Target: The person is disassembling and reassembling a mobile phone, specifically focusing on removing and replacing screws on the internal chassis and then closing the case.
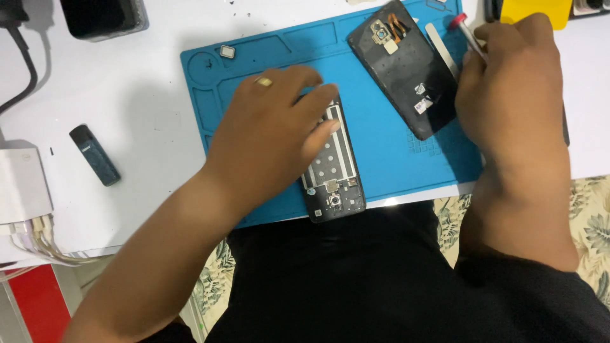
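**Opened phone held flat on repair mat; tool gripped at the right**

The opened phone body [333, 171] lies face down on the blue silicone mat [387, 159], its near end overhanging the mat's front edge, camera module toward the person. The left hand [273, 133] rests palm-down over its upper half, fingers spread and pressing, not clenched; a ring shows on one finger. Judged from this, the hand serves as a clamp: pressure is best kept even and on the frame, off the exposed board, and the overhanging end is a tipping risk if the load shifts forward.

The right hand [508, 95] is closed around a slim screwdriver [467, 35] with a red cap; its tip is hidden behind the hand. Just beside it lies the detached back cover [406, 70], inner side up, glossy black with an orange flex strip and small white labels. A flat pale pry tool [441, 47] lies between cover and hand.

The phone's interior shows matte black plastic and a grey perforated metal shield. The mat is soft, moulded with shallow compartments; a small square part [227, 52] sits in one. Off the mat, on the white table [146, 95], lies a dark oblong device [94, 154]; a white charger block [22, 184] sits at the left edge.
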